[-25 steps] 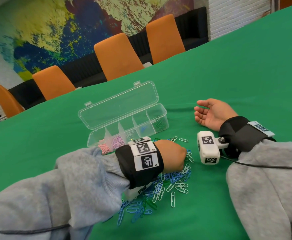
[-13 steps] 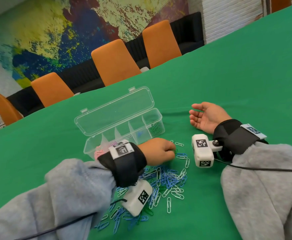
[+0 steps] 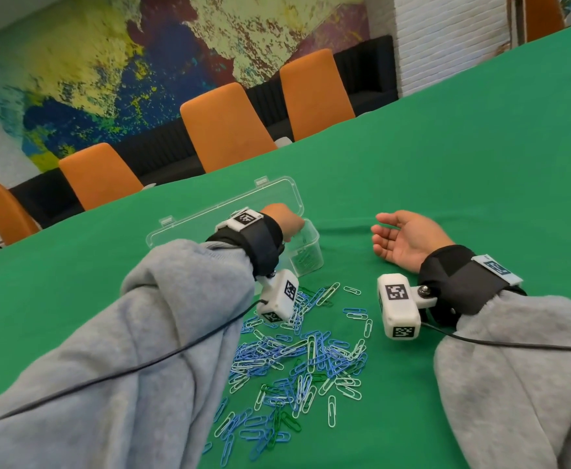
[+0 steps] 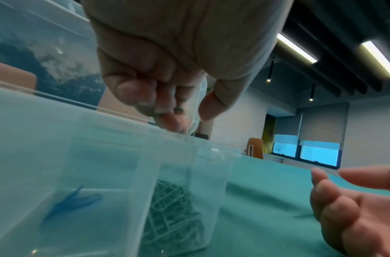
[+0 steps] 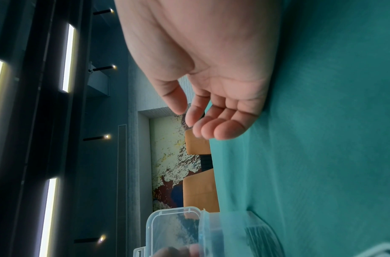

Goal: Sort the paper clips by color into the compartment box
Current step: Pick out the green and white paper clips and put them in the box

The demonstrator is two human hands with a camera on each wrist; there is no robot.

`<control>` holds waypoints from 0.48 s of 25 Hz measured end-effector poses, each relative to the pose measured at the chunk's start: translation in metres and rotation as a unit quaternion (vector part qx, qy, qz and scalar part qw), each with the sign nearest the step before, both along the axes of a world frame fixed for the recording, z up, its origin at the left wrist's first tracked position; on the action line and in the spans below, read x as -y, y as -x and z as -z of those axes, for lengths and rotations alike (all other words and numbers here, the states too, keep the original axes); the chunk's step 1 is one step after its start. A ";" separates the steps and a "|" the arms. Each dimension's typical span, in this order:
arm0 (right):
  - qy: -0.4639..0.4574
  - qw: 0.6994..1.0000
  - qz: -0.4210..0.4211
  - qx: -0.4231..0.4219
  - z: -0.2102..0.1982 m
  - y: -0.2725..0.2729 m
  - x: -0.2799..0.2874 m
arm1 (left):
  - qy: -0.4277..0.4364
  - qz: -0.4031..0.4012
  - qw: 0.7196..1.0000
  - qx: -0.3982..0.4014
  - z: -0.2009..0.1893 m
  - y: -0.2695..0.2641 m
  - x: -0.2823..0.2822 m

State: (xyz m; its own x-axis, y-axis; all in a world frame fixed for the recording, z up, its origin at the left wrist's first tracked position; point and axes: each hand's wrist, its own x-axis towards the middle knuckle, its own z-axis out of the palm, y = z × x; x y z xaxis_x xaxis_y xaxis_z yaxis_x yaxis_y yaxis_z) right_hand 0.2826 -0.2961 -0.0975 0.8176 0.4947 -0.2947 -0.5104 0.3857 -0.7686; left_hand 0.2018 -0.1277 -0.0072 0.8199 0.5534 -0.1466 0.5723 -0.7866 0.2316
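A clear compartment box (image 3: pixel 313 247) stands with its lid open on the green table. My left hand (image 3: pixel 286 221) hovers over its right-end compartment, which holds green paper clips (image 3: pixel 302 260). In the left wrist view the left hand (image 4: pixel 185 113) has its fingers curled, with what looks like a small dark green clip (image 4: pixel 155 111) at the fingertips, blurred. The neighbouring compartment holds blue clips (image 4: pixel 73 203). A loose pile of blue, white and green clips (image 3: pixel 304 353) lies in front of the box. My right hand (image 3: pixel 402 238) rests palm up, holding nothing.
Orange chairs (image 3: pixel 226 126) line the table's far edge. A black cable (image 3: pixel 514 346) runs from the right wrist camera across the cloth. Bare green cloth (image 3: pixel 463 170) stretches to the right and beyond the box.
My left hand has risen off the clip pile and moved away from me to above the box's right end. The right hand has stayed where it was.
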 end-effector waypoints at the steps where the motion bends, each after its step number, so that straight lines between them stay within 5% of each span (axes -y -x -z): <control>1: 0.001 1.000 0.000 0.000 0.000 0.000 0.000 | 0.045 -0.020 0.998 0.024 0.002 -0.003 -0.003; 8: 0.002 1.000 -0.003 0.002 0.002 -0.003 -0.001 | 0.290 -0.047 0.938 0.186 -0.015 0.037 -0.025; 12: 0.001 1.000 -0.004 -0.003 0.006 -0.004 0.000 | 0.341 -0.006 0.903 0.261 -0.024 0.103 -0.056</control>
